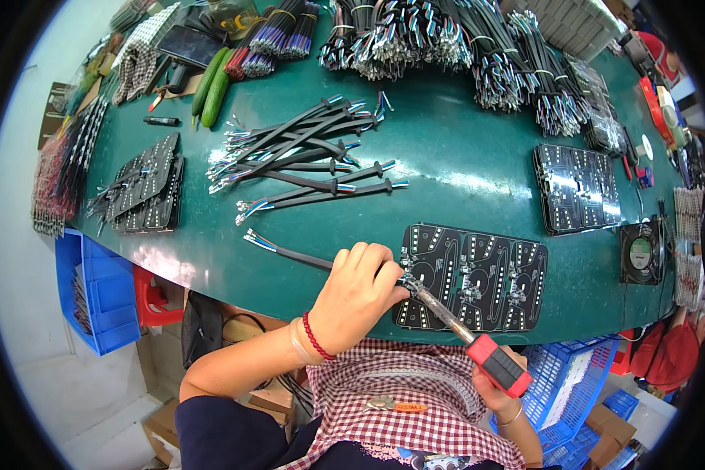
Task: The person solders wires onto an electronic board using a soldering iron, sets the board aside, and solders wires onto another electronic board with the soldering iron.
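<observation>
A black-sleeved cable (301,257) is pinched in my left hand (359,296), its far end showing white, blue and red wire tips. The other end meets the left part of a black circuit board panel (489,262), where my fingertips hide the wires. My right hand (495,385) grips the red and black handle of a soldering iron (500,363). Its metal shaft slants up and left, and the tip reaches the board right beside my left fingertips. The panel lies flat at the table's near edge, with three joined sections and rows of small white parts.
Loose cables (290,153) lie across the middle of the green table (446,157). Stacked boards stand left (145,192) and right (576,188). Cable bundles (399,39) line the back, near two cucumbers (212,88). A small fan (641,252) sits right; a blue basket (576,384) is below.
</observation>
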The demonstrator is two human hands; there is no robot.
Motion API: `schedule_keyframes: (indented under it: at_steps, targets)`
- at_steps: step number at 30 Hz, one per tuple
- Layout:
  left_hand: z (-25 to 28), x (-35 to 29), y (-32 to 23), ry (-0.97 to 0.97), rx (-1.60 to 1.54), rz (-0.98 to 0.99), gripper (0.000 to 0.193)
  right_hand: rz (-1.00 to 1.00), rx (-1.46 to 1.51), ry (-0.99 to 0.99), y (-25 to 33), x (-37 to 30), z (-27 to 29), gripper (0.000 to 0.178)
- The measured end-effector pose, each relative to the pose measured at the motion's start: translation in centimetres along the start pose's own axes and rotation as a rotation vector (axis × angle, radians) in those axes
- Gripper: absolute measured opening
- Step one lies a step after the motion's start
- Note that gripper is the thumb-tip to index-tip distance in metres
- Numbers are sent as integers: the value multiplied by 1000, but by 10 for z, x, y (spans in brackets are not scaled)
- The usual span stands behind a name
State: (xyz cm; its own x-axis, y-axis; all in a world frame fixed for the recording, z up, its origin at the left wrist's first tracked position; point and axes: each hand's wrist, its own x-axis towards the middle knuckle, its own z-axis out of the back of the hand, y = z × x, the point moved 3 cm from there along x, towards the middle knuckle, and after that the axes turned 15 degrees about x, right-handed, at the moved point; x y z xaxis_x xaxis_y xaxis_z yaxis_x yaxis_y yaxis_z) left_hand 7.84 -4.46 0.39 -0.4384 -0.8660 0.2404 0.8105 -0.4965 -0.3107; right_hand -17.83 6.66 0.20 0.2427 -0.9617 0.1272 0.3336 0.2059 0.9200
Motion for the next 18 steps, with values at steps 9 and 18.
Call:
schedule_keyframes:
  at_steps: [9, 18]
  targets:
    - [2, 0, 0, 0, 7, -8, 33, -15, -74, 33, 0, 1, 2, 30]
    - [0, -1, -1, -6, 12, -11, 33, 62, -14, -19, -6, 1, 0, 33]
